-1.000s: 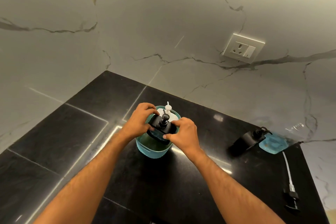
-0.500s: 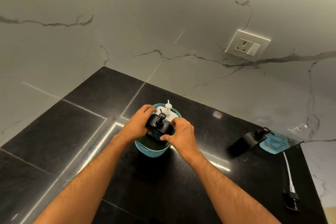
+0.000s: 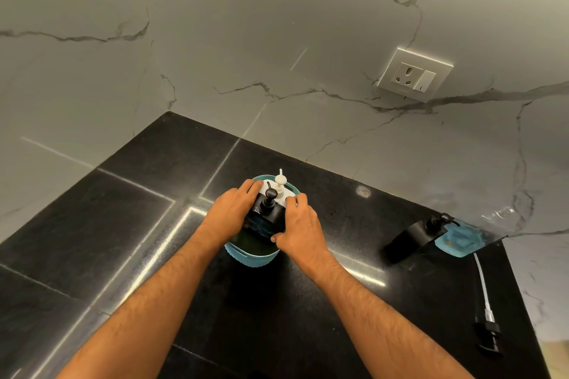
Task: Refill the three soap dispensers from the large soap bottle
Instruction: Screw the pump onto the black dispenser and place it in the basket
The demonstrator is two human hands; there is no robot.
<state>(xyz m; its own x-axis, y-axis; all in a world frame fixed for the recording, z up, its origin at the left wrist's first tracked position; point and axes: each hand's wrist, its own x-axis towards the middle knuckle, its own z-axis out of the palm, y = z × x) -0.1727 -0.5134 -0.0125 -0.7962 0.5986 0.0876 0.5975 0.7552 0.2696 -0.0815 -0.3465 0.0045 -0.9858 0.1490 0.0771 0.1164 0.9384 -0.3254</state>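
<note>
A round teal basket (image 3: 251,257) stands on the black counter (image 3: 154,224). Inside it I hold a black square soap dispenser (image 3: 266,214) with a black pump, gripped from both sides: my left hand (image 3: 229,214) on its left, my right hand (image 3: 300,231) on its right. Behind it in the basket stands a white dispenser (image 3: 279,183) with a white pump. Another black dispenser (image 3: 412,232) stands at the right, beside a clear bottle of blue soap (image 3: 457,238) against the wall.
A loose black pump head with a long white tube (image 3: 485,301) lies near the counter's right edge. A wall socket (image 3: 414,74) sits on the marble backsplash. The counter meets two marble walls in a corner at the back left.
The black dispenser has sunk lower into the basket, and both hands have gone down with it. The camera has tilted slightly.
</note>
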